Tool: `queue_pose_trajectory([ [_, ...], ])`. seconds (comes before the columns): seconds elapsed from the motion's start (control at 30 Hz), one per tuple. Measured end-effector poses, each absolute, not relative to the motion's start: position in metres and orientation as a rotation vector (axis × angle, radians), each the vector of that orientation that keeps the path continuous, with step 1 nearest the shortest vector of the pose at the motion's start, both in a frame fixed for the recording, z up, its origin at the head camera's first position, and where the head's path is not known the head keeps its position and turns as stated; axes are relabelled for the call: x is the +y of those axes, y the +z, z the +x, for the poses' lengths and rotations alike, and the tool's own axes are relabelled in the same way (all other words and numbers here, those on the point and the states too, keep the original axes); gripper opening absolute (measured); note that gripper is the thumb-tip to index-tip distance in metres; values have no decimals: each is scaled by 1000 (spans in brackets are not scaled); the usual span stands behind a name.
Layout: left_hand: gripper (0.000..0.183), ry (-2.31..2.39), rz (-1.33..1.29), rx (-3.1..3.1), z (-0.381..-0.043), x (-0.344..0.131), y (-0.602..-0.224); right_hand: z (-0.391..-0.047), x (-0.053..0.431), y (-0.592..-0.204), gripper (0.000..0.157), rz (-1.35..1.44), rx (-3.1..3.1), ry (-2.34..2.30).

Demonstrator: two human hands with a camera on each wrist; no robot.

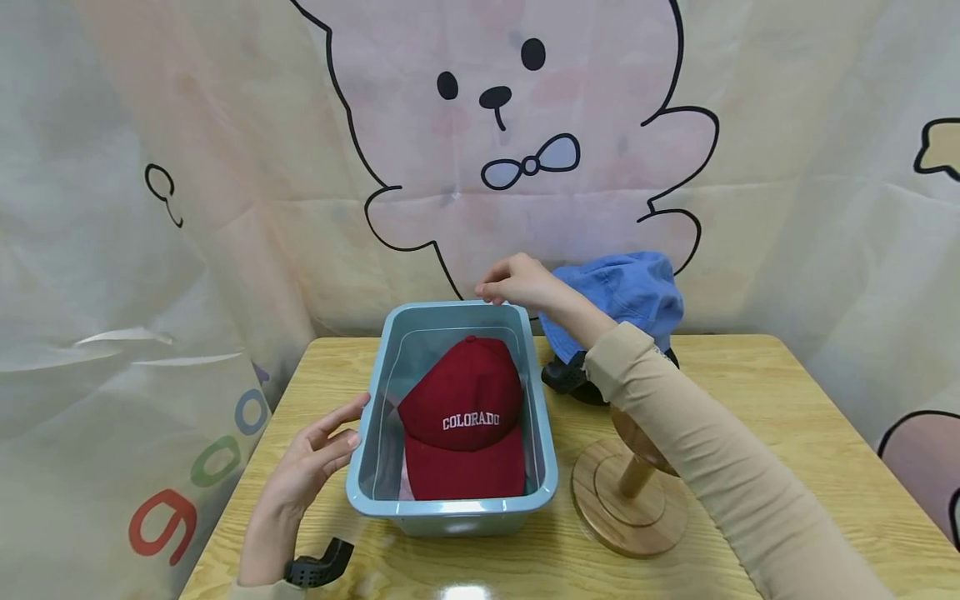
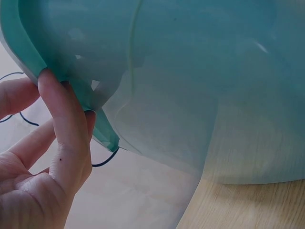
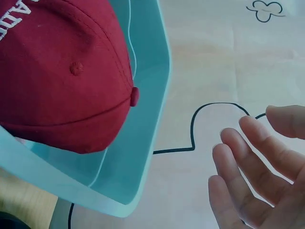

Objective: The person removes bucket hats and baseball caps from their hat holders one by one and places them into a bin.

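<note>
- Pale cloth backdrop (image 1: pixel 225 125) across the top of the frame, cartoon bear in the middle, wood-grain table (image 1: pixel 757 392) below it.
- Over on the left, it's the left hand (image 1: pixel 307 467): thumb and fingers spread, tips against the left rim of the blue-green tub (image 1: pixel 450 507). Light contact looks right for steadying; a hard push here could slide the tub.
- Centre frame now, the tub standing on the table, and inside it the red cap (image 1: pixel 468 387), crown toward the far end, brim facing the near rim, "COLORADO" up. Best keep the tub level so that cap stays put.
- Just right of centre, up top, the right hand (image 1: pixel 525 283): fingers loose, gripping nothing, above the tub's far right corner; the right wrist view shows it apart from the wall. For a balanced hold, I'd bring it down opposite the left.
- Further right, careful! A wooden stand (image 1: pixel 630 500) under the forearm, a blue cap (image 1: pixel 630 287) behind it; that elbow wants keeping high.
</note>
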State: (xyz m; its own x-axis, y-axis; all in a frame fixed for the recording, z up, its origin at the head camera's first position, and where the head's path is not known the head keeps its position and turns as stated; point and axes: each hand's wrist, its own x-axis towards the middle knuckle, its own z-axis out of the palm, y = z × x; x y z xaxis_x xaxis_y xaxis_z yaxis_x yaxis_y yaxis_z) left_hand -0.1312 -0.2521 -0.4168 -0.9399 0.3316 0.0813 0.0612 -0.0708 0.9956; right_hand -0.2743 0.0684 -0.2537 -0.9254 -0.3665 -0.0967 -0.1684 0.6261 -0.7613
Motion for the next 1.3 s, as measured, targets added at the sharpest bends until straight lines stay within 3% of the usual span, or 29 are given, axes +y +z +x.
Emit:
queue_pose_trajectory([
  [1.3,53,2122,409,2012,-130,-253,-415,-273,157,-233,28,-404,2789,-1247],
])
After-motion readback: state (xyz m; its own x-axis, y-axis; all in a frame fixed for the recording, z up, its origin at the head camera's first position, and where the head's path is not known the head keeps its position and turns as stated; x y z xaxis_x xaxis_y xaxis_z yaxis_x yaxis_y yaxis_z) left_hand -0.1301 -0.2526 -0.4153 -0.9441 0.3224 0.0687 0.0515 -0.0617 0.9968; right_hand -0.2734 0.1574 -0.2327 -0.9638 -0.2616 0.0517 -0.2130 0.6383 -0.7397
